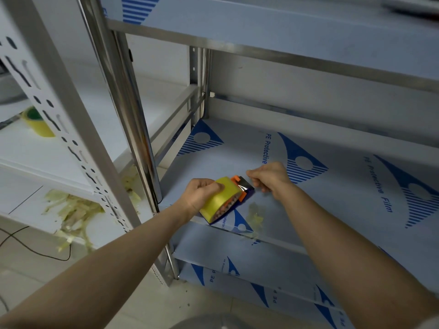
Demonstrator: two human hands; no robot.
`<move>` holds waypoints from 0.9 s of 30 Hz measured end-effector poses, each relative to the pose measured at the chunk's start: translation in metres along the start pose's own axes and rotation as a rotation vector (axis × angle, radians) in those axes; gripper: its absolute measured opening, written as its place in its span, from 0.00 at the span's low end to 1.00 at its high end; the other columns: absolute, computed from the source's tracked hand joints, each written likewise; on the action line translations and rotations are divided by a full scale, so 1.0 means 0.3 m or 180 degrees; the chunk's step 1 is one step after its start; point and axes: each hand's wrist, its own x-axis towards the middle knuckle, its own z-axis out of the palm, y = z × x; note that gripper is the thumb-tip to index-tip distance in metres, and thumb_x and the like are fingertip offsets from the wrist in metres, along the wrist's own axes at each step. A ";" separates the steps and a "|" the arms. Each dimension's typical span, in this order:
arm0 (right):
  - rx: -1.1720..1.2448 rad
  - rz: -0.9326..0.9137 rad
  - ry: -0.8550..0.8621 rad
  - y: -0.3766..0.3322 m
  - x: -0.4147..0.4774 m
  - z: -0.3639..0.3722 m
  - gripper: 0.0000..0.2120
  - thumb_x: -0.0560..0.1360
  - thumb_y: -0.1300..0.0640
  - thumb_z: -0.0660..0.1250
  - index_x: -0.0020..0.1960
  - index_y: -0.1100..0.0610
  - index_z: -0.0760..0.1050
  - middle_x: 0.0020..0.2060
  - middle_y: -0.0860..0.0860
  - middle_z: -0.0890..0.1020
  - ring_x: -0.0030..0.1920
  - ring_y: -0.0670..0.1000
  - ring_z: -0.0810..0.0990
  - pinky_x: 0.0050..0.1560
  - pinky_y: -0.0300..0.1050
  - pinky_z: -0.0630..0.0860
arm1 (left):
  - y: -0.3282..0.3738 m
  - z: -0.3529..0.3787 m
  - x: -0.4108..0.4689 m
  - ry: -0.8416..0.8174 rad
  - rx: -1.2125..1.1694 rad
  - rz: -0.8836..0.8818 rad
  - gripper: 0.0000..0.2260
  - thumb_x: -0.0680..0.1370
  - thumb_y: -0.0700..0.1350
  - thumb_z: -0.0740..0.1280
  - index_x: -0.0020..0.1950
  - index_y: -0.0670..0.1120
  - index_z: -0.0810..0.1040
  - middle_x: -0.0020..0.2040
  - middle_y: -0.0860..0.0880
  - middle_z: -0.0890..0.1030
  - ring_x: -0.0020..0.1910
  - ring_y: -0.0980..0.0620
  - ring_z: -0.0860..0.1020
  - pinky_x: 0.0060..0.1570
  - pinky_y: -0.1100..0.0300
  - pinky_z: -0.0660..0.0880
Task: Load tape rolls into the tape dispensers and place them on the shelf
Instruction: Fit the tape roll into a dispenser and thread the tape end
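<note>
- Left hand (199, 193) is gripping the yellow tape roll (221, 198) sitting in my orange-and-black tape dispenser (245, 187).
- It's all resting on the shelf (332, 198), near its front-left corner.
- Right hand (270, 176) is hovering curled a bit further onto the shelf, can't tell if it's pinching anything.

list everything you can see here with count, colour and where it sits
tape roll: one, yellow, in the dispenser at the shelf's front edge
tape dispenser: one, orange and black, on the filmed shelf
spare tape roll: one, yellow with green core, white shelf at left
tape scraps: one pile, pale yellow, lower left shelf; a few more beside the dispenser
shelf: one, steel, under blue and white film
cable: one, black, on the floor
left hand: grips the tape roll
right hand: fingers curled at the dispenser's front end, hold unclear
</note>
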 end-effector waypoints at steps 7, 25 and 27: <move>-0.0389 0.0331 -0.0087 0.017 0.022 0.012 0.15 0.70 0.64 0.70 0.26 0.62 0.73 0.20 0.54 0.73 0.18 0.48 0.66 0.21 0.37 0.62 | -0.017 -0.003 0.012 0.0113 -0.0124 -0.0023 0.10 0.74 0.49 0.69 0.40 0.43 0.79 0.38 0.45 0.81 0.35 0.50 0.79 0.32 0.64 0.75; -0.2037 -0.0644 0.0125 0.027 0.059 0.067 0.08 0.70 0.58 0.70 0.40 0.64 0.80 0.38 0.58 0.84 0.41 0.55 0.82 0.41 0.48 0.77 | -0.013 0.011 0.052 0.0253 -0.0066 -0.0028 0.11 0.74 0.49 0.69 0.37 0.43 0.79 0.37 0.45 0.81 0.35 0.50 0.79 0.36 0.61 0.76; -0.1979 -0.0728 0.0116 0.045 0.064 0.066 0.09 0.72 0.58 0.70 0.38 0.64 0.80 0.37 0.58 0.84 0.38 0.55 0.82 0.38 0.47 0.76 | -0.011 0.014 0.056 0.0254 -0.0056 -0.0031 0.11 0.74 0.49 0.69 0.37 0.44 0.79 0.37 0.45 0.81 0.36 0.50 0.79 0.37 0.60 0.75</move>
